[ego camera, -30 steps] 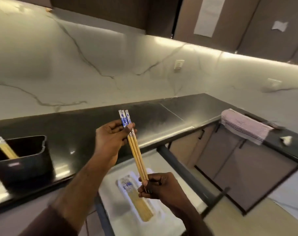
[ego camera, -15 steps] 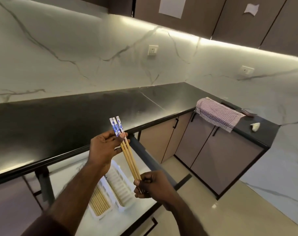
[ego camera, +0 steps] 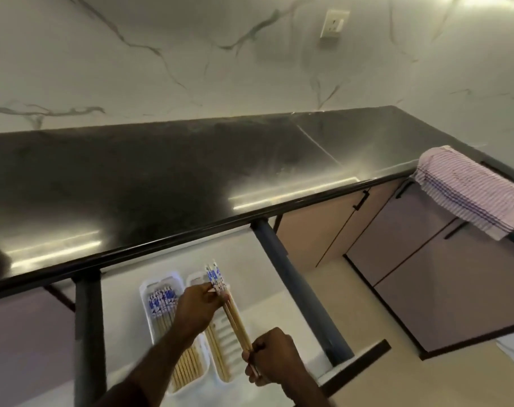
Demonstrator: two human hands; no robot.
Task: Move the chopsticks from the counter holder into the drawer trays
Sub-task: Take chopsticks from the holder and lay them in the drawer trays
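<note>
Both hands hold a small bundle of wooden chopsticks [ego camera: 231, 314] with blue-and-white patterned tops. My left hand [ego camera: 195, 309] pinches the bundle near the patterned end, and my right hand [ego camera: 272, 358] grips the bare tips. The bundle hangs low over the right white tray [ego camera: 194, 279] in the open drawer [ego camera: 126, 277]. That tray has a few chopsticks along its left side. The left white tray [ego camera: 159, 282] beside it is packed with several chopsticks. The counter holder is out of view.
The black counter [ego camera: 191, 177] runs above the drawer, its front edge overhanging it. Dark drawer rails [ego camera: 297, 289] flank the trays. A striped towel [ego camera: 467, 189] hangs over the counter at the right. Cabinet doors [ego camera: 426, 274] fill the corner below it.
Both hands have lowered the chopstick bundle from chest height down to just over the right tray. My view has tipped down toward the drawer.
</note>
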